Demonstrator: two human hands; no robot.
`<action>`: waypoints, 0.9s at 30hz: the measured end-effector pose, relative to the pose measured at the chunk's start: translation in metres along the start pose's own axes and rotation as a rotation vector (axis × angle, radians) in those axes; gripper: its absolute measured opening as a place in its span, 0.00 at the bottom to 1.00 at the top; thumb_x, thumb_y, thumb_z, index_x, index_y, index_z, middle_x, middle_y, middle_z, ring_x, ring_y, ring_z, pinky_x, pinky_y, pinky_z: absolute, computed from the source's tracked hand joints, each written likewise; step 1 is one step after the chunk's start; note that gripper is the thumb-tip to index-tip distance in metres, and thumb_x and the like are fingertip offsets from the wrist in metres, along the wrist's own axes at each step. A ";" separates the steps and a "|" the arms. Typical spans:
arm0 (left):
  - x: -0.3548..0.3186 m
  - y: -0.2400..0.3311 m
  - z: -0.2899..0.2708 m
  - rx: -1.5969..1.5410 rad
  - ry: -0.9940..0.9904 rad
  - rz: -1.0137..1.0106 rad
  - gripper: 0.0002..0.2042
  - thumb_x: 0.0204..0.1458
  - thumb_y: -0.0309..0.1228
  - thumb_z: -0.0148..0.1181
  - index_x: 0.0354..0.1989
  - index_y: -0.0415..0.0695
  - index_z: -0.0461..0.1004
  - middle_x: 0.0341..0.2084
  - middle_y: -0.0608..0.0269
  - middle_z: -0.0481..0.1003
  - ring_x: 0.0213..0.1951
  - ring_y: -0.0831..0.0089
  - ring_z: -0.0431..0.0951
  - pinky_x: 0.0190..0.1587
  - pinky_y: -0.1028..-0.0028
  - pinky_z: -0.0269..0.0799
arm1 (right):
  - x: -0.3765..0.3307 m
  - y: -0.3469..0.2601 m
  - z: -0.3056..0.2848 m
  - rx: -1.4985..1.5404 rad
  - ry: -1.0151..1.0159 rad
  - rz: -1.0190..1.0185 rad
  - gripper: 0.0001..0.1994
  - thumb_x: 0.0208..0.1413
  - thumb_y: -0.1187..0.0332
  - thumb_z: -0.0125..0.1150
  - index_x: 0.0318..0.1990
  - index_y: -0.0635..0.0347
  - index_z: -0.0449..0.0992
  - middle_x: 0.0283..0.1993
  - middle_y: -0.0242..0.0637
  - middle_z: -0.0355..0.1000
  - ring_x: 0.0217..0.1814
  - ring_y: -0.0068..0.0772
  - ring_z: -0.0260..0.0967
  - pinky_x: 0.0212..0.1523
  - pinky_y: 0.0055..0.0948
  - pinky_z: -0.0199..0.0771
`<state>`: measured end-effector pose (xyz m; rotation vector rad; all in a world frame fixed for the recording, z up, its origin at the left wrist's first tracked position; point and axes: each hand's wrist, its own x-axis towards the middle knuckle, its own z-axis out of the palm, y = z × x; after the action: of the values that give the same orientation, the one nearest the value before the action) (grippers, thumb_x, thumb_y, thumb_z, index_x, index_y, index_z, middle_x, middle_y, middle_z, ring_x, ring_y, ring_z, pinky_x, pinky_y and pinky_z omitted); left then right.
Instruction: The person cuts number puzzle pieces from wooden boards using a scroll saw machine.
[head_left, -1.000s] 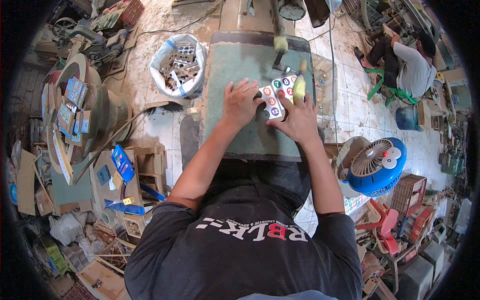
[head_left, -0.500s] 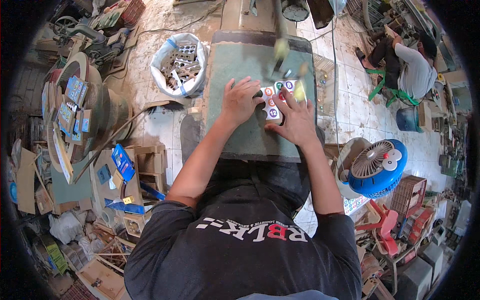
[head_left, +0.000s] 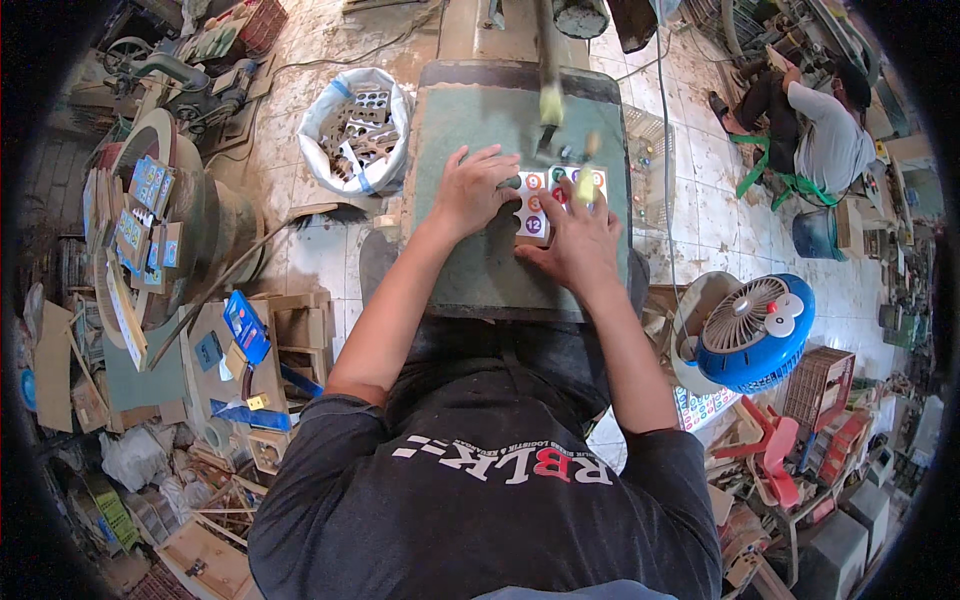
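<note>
A white board printed with coloured number circles lies on the green saw table. Its left edge shows rounded cutouts. My left hand is at that edge, thumb and forefinger closed on the corner, where something small, dark and round shows between them. My right hand grips the board from the right, fingers over its face and thumb at the lower edge. Just beyond my hands, the saw arm hangs down. A yellowish part near my right fingertips is blurred; the blade cannot be made out.
A white sack of cut board scraps stands left of the table. A blue fan and a plastic crate are on the right. Farther right, a person sits low. Stacked printed boards rest at the left.
The board has turned slightly clockwise, its lower part shifting left. My right hand has moved left and down with it; my left hand has shifted slightly.
</note>
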<state>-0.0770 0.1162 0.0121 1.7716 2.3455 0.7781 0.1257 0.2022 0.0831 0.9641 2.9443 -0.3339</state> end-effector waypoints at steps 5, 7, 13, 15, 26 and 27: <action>-0.004 0.004 -0.002 0.009 0.028 0.024 0.21 0.56 0.39 0.72 0.58 0.50 0.82 0.65 0.66 0.79 0.72 0.61 0.70 0.75 0.45 0.56 | 0.028 0.042 0.000 0.015 -0.070 -0.230 0.50 0.41 0.38 0.80 0.75 0.38 0.69 0.85 0.44 0.53 0.86 0.58 0.48 0.78 0.68 0.50; -0.011 0.010 -0.002 0.003 0.048 0.017 0.23 0.55 0.39 0.73 0.59 0.49 0.81 0.64 0.63 0.79 0.73 0.60 0.69 0.76 0.46 0.55 | 0.035 0.046 -0.002 0.050 -0.132 -0.285 0.51 0.42 0.37 0.79 0.77 0.38 0.67 0.86 0.46 0.50 0.88 0.56 0.44 0.79 0.69 0.47; -0.046 0.046 -0.014 -0.046 -0.062 -0.012 0.39 0.48 0.48 0.78 0.69 0.47 0.73 0.69 0.58 0.74 0.74 0.58 0.67 0.77 0.44 0.53 | 0.038 0.051 0.008 -0.015 -0.119 -0.311 0.53 0.41 0.34 0.76 0.78 0.36 0.65 0.86 0.46 0.47 0.89 0.55 0.43 0.81 0.67 0.45; -0.048 0.044 -0.013 -0.002 -0.068 -0.004 0.43 0.46 0.51 0.78 0.72 0.48 0.71 0.72 0.59 0.71 0.75 0.59 0.66 0.77 0.44 0.54 | 0.039 0.048 0.006 -0.029 -0.098 -0.320 0.53 0.41 0.33 0.75 0.78 0.36 0.66 0.86 0.45 0.49 0.88 0.55 0.44 0.81 0.65 0.43; -0.036 0.033 -0.032 0.057 -0.265 -0.008 0.42 0.49 0.51 0.76 0.74 0.50 0.70 0.76 0.65 0.66 0.78 0.61 0.60 0.80 0.44 0.48 | 0.026 0.030 0.010 0.077 0.023 -0.210 0.51 0.39 0.31 0.78 0.72 0.42 0.74 0.81 0.47 0.57 0.84 0.55 0.53 0.80 0.63 0.44; -0.035 0.032 -0.034 0.056 -0.287 -0.011 0.42 0.50 0.50 0.76 0.74 0.51 0.70 0.76 0.66 0.66 0.79 0.61 0.60 0.81 0.44 0.47 | 0.025 0.028 0.012 0.079 0.042 -0.202 0.51 0.39 0.31 0.79 0.71 0.43 0.75 0.81 0.48 0.57 0.83 0.55 0.54 0.79 0.66 0.44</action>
<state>-0.0510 0.0788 0.0482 1.7553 2.2044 0.4264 0.1214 0.2361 0.0640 0.6893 3.0953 -0.4430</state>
